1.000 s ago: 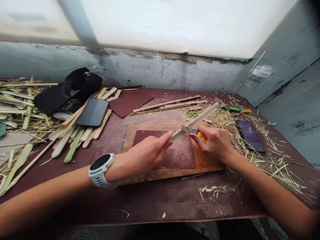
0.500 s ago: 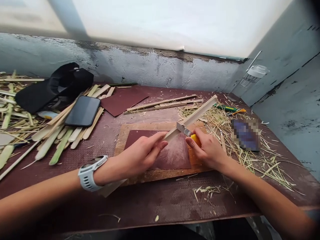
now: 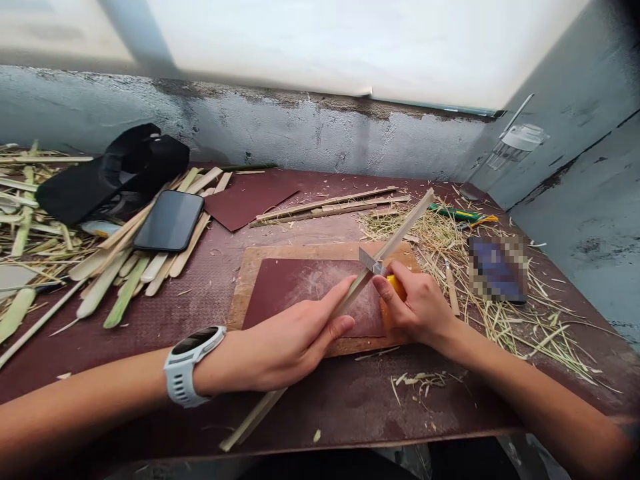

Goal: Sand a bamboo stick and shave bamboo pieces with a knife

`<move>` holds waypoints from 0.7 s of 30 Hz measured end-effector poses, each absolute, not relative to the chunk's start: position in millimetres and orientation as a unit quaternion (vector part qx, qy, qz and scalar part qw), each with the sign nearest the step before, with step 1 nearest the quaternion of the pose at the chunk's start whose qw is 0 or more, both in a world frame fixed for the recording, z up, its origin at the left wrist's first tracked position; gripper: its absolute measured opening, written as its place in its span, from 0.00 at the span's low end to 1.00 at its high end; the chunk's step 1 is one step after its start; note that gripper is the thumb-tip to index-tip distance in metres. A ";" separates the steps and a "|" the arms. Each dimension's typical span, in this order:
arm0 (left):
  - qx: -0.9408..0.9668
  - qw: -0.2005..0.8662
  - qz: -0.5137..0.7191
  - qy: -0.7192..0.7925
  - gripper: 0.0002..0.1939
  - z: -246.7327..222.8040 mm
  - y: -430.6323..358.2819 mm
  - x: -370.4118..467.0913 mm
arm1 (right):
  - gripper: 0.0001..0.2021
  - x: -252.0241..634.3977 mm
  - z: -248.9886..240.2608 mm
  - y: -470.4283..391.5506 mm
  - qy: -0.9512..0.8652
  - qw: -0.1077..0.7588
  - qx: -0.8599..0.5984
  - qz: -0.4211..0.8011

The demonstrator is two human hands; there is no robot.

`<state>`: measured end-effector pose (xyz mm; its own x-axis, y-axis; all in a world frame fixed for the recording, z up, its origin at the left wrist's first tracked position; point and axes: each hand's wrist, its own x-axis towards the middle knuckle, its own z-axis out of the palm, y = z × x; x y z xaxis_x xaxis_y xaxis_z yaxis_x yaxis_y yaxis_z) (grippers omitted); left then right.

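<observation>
We pinch the bamboo strip with our left hand; it lies slanted over the sandpaper. Our right hand closes around the yellow knife, blade touching the strip's edge. Open tabletop lies near us.

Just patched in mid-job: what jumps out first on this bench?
At centre, the left hand holds a long bamboo strip slanted over the sandpaper sheet, while the right hand presses a yellow-handled utility knife against it. Straw-like shavings litter the right; a black smartphone lies on bamboo slats at left.
</observation>
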<state>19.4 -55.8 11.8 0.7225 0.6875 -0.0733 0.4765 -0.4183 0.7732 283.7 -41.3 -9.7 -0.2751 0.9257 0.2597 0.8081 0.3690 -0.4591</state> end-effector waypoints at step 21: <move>0.784 0.477 0.206 0.339 0.20 7.1 -42.6 21.8 | 0.22 295.6 -12.5 -28.9 -0.810 0.225 -0.542 -0.007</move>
